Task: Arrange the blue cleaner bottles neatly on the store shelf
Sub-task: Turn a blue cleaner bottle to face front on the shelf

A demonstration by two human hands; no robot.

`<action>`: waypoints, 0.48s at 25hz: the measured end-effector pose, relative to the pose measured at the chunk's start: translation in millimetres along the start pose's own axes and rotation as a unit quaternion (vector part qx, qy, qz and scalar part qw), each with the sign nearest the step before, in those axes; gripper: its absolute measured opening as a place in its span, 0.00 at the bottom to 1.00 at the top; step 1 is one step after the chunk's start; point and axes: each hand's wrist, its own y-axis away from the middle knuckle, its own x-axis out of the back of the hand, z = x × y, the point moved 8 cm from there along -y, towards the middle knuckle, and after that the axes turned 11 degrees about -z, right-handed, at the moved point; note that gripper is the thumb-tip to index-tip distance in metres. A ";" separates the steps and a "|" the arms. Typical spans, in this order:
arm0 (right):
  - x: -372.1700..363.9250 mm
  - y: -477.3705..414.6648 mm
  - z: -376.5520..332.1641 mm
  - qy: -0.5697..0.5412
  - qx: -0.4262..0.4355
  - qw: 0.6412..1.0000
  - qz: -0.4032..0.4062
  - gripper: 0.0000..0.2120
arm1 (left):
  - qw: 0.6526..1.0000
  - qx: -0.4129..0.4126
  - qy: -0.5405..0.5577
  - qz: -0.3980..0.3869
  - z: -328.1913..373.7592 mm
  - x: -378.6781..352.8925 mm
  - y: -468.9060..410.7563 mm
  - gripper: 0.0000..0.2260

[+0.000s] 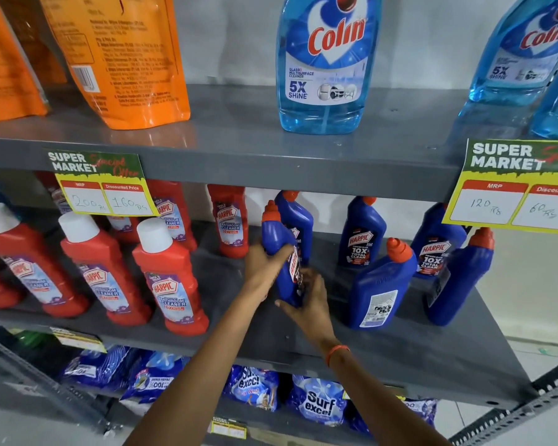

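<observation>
Left hand (262, 263) and right hand (310, 303) both grip one blue Harpic bottle (279, 252), tilted, cap up, over the middle shelf (239, 329). Behind it stands another blue bottle (298, 220). To its right, four more blue bottles (379, 284); to its left, red Harpic bottles (171, 278).

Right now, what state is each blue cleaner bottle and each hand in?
Held blue bottle: gripped by both hands, tilted.
Left hand: gripping it.
Right hand: gripping its base.
Two back bottles: labels forward.
Two front bottles: backs forward, leaning.
</observation>
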 end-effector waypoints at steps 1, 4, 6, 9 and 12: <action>0.3 -2.6 1.8 -0.013 -0.003 1.000 -0.008 0.41 | 1.000 -0.003 0.014 -0.006 2.0 2.6 -0.7 0.08; 0.0 -12.8 7.2 -0.069 -0.030 0.994 -0.075 0.47 | 0.996 -0.015 0.069 -0.045 2.7 6.8 -0.5 0.10; 1.5 -18.4 12.8 -0.082 -0.058 0.990 -0.104 0.42 | 0.994 -0.007 0.086 -0.074 -3.4 7.8 0.6 0.12; 6.8 -23.2 15.2 -0.084 -0.070 0.991 -0.076 0.35 | 0.988 0.005 0.095 -0.124 -10.3 5.8 -0.7 0.14; 5.4 -22.3 14.2 -0.077 -0.066 0.994 -0.038 0.30 | 0.981 0.005 0.103 -0.166 -13.6 7.1 -5.3 0.14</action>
